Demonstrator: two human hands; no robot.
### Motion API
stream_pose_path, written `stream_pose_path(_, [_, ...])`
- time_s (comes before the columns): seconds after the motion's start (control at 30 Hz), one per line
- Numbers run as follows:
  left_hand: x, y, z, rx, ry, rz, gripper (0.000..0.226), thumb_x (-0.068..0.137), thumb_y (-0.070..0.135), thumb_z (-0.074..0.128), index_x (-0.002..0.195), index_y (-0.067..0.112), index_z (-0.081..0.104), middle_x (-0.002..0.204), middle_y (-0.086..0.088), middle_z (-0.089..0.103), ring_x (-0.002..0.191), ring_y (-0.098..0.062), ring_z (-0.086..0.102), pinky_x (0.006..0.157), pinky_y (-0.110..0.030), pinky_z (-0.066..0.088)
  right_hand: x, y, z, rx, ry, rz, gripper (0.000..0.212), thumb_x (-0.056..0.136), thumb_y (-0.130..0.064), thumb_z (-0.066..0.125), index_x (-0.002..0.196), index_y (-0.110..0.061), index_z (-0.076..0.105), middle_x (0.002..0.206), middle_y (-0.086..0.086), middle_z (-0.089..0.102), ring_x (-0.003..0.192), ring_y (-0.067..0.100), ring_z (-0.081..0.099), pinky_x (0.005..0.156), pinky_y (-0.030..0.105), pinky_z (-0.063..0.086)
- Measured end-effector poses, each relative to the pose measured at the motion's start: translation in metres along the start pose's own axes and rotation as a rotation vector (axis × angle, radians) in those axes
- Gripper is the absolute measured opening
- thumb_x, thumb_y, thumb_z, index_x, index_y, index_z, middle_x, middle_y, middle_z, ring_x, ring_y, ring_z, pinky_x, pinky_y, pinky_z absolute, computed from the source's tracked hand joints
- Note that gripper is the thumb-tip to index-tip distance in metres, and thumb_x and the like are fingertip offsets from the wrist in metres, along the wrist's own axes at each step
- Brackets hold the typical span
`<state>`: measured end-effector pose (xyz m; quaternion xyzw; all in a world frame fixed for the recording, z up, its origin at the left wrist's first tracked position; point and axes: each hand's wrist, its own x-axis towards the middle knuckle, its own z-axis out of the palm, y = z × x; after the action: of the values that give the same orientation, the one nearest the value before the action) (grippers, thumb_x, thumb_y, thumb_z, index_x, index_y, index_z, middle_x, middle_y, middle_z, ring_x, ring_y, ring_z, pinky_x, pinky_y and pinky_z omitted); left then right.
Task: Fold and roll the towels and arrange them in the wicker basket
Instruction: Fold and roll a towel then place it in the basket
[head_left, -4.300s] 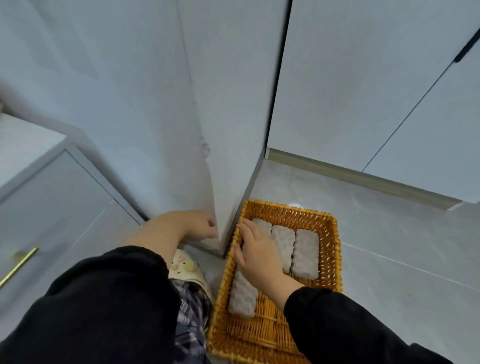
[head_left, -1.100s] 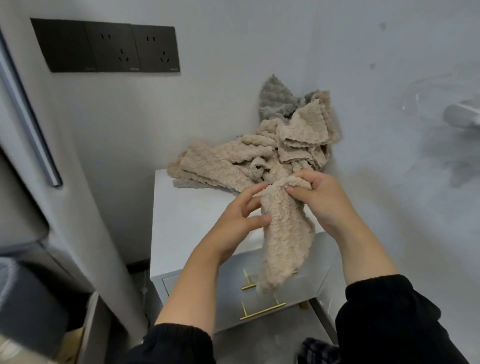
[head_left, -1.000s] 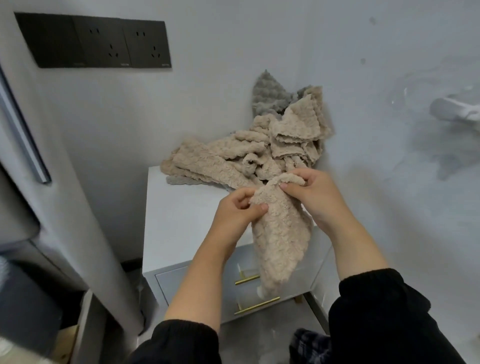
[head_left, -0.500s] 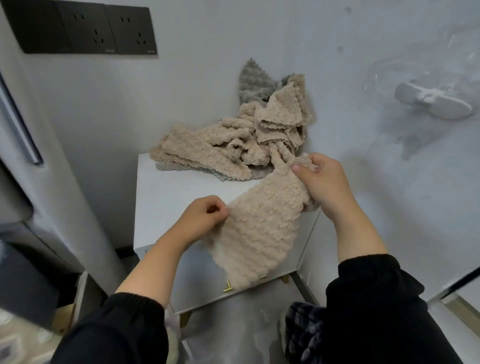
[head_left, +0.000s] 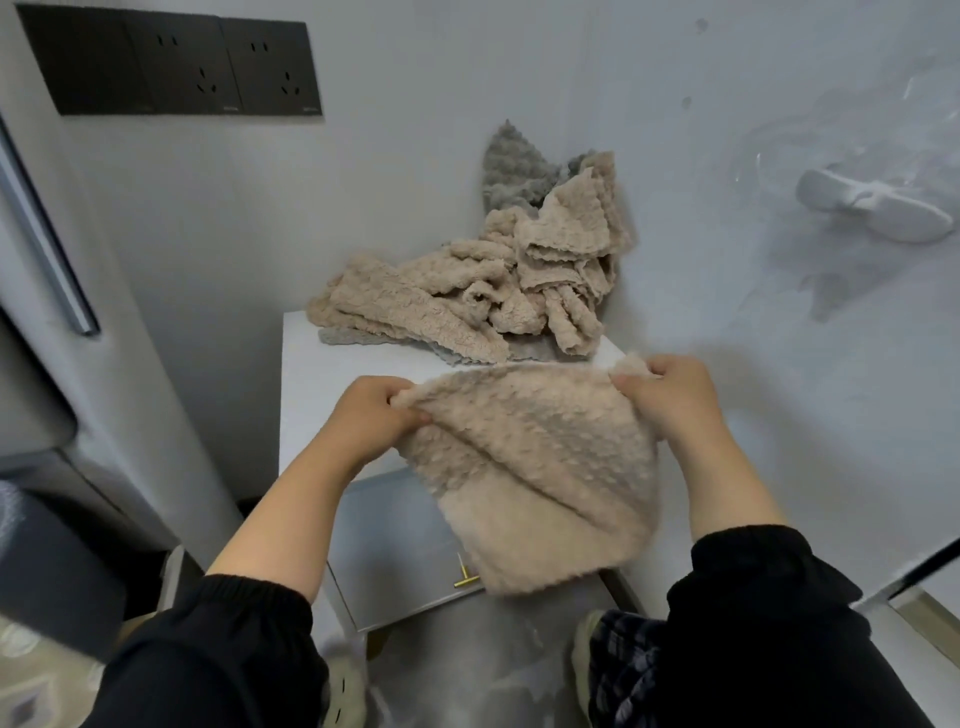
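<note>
- Cabinet top shows bare white on my left, in front of the heap. I judge that is where this piece gets laid down for folding.
- My left hand pinches the left top corner of the towel, fingers curled round the edge. Half a second ago it sat lower and nearer my body on a bunched edge. It has since come up level with my other hand.
- The towel, beige and nubbly, hangs spread between both hands. Its lower part falls in front of the drawer, with a slanting crease across it. A second ago it dangled as a narrow rope from hands held close together, so I have shaken it open. Spreading looks done to me; folding and rolling have not begun.
- The pile of towels lies behind it at the back of the cabinet, in the wall corner, beige ones with grey beneath and behind. It looks the same as a second ago, so plenty of the job remains.
- My right hand grips the right top corner, fingers closed over the edge, well apart from the left.
- The basket is out of view now. A few seconds ago it stood on the floor with several rolls in it, so I will have to turn back to it.
</note>
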<state>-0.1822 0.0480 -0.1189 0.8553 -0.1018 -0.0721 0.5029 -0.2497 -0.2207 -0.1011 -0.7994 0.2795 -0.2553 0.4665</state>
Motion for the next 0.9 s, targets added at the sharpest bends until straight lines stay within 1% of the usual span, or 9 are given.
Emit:
stream_pose_path(0.1, [0.007,-0.005,-0.006,-0.154,0.174,-0.029,0.013,0.080,0.007,0.071,0.068,0.005,0.066,0.064,-0.005,0.058,0.063,-0.020,0.052,0.063,-0.031,0.044,0.004,0.001,0.001,-0.052,0.155,-0.047,0.034,0.084,-0.015,0.061,0.057,-0.015,0.041,0.055,-0.003,0.038,0.051,0.014,0.035,0.047,0.029,0.026])
stream_pose_path(0.17, [0.011,-0.009,-0.010,-0.167,0.191,-0.054,0.017,0.080,0.009,0.072,0.066,0.003,0.064,0.060,-0.005,0.057,0.060,-0.020,0.051,0.062,-0.031,0.043,0.006,0.001,0.005,-0.158,0.119,-0.098,0.028,0.082,-0.015,0.062,0.059,-0.006,0.048,0.056,0.004,0.041,0.053,0.020,0.037,0.049,0.032,0.026])
stream_pose_path(0.27, [0.015,-0.013,-0.017,0.055,0.262,-0.059,0.010,0.082,0.009,0.069,0.072,0.007,0.069,0.065,-0.006,0.063,0.065,-0.020,0.056,0.061,-0.029,0.043,0.003,0.005,0.014,-0.264,0.102,-0.140,0.021,0.081,-0.014,0.065,0.068,0.003,0.060,0.059,0.011,0.050,0.063,0.032,0.047,0.054,0.031,0.028])
stream_pose_path(0.37, [0.022,-0.018,-0.023,0.345,0.324,-0.049,0.016,0.085,0.011,0.063,0.072,0.015,0.071,0.068,-0.004,0.064,0.071,-0.022,0.056,0.054,-0.026,0.040,0.005,0.009,0.019,-0.286,0.049,-0.086,0.023,0.080,-0.020,0.070,0.063,-0.007,0.061,0.057,0.006,0.047,0.061,0.027,0.047,0.052,0.028,0.027])
stream_pose_path(0.47, [0.029,-0.024,-0.027,0.376,0.270,-0.155,0.029,0.086,0.012,0.057,0.057,0.013,0.056,0.054,-0.005,0.053,0.056,-0.025,0.051,0.052,-0.024,0.034,0.012,0.011,0.028,-0.224,-0.098,0.003,0.024,0.077,-0.013,0.065,0.059,0.000,0.055,0.058,0.012,0.039,0.054,0.021,0.036,0.055,0.028,0.027])
stream_pose_path(0.63, [0.032,-0.017,-0.032,-0.322,0.222,-0.230,0.016,0.091,0.000,0.054,0.079,0.002,0.065,0.060,-0.010,0.068,0.049,-0.016,0.066,0.051,-0.025,0.054,0.016,-0.002,0.034,0.229,-0.177,0.187,0.022,0.090,-0.005,0.052,0.068,-0.006,0.056,0.052,0.010,0.061,0.034,0.015,0.051,0.051,0.026,0.050])
stream_pose_path(0.73, [0.041,-0.017,-0.038,-0.445,0.358,-0.097,0.016,0.088,0.001,0.059,0.088,0.009,0.073,0.083,-0.009,0.073,0.074,-0.015,0.071,0.077,-0.029,0.058,0.020,-0.015,0.042,0.385,-0.202,0.118,0.014,0.091,-0.006,0.056,0.079,-0.007,0.063,0.074,0.012,0.070,0.053,0.012,0.066,0.062,0.022,0.054])
stream_pose_path(0.8, [0.044,-0.014,-0.043,-0.539,0.373,-0.020,0.023,0.087,0.003,0.060,0.091,0.020,0.074,0.100,-0.005,0.072,0.098,-0.019,0.066,0.093,-0.033,0.052,0.019,-0.025,0.046,0.369,-0.146,-0.049,0.014,0.090,-0.009,0.059,0.082,-0.016,0.069,0.085,-0.001,0.071,0.073,0.005,0.066,0.071,0.017,0.049])
stream_pose_path(0.9, [0.046,-0.006,-0.048,-0.688,0.323,0.079,0.027,0.093,0.006,0.055,0.096,0.027,0.072,0.114,-0.002,0.067,0.106,-0.016,0.061,0.097,-0.030,0.046,0.015,-0.039,0.050,0.445,-0.134,-0.245,0.018,0.093,-0.014,0.057,0.089,-0.024,0.071,0.095,-0.013,0.070,0.094,-0.003,0.061,0.079,0.010,0.046])
